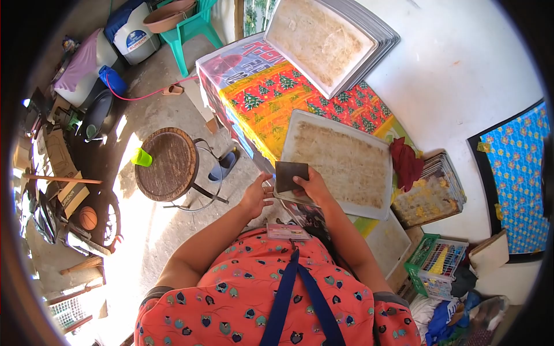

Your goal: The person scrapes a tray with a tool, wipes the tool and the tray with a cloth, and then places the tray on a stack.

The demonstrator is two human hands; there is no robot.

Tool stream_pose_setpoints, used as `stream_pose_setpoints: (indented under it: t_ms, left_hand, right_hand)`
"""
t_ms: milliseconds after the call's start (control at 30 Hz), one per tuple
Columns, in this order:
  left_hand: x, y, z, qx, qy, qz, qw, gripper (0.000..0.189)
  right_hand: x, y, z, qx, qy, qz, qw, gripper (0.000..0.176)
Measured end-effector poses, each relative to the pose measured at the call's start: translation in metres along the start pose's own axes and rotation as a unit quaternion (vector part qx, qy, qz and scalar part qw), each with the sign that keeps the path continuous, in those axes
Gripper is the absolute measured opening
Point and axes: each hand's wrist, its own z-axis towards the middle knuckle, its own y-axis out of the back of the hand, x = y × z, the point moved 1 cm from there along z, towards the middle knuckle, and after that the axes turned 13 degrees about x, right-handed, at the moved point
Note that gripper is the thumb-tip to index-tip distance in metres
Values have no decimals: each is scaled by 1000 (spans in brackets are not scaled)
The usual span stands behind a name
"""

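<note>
Black flat square (291, 170) in R hand (313, 185), by corner of big tray (340, 155)

Lots of stuff is around. Big tray lies on a table w/ a bright cover (252, 99), red & orange w/ little xmas trees. Brown marks are all over the tray's middle. On the far side, a pile of trays (323, 43) sits v. close to it. On the R side, a dark red cloth (405, 163) lies at the tray's edge, so a bit of that edge is hidden. More old trays (427, 202) are just past the cloth, & a green & white crate (418, 262) is nr them w/ yellow bits in it.

Over on the L, a round brown stool (170, 167) stands on the floor w/ a lime-green cup (141, 157) on its edge. Way back is a green chair (190, 32) w/ a brown tub (167, 17) on it. An orange ball (88, 218) is far off L.

Now the hands. R hand pinches the square by its lower R corner; one tip shows on top, & what's under is hidden. Most of the square sticks out up & left of that grip. It's at the tray's near L corner, but can't tell if it touches the tray or is just above. L hand (254, 196) is just beside the square's L edge, fingers apart & a bit bent. Can't tell if its tips touch the square.
</note>
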Motion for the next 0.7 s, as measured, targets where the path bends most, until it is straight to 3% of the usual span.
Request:
stream_pose_setpoints:
  t_ms: [700]
  left_hand:
    - [2,3,3,-1,-8,-7,1000,51]
  right_hand:
    - [7,13,-2,32,-27,0,999,33]
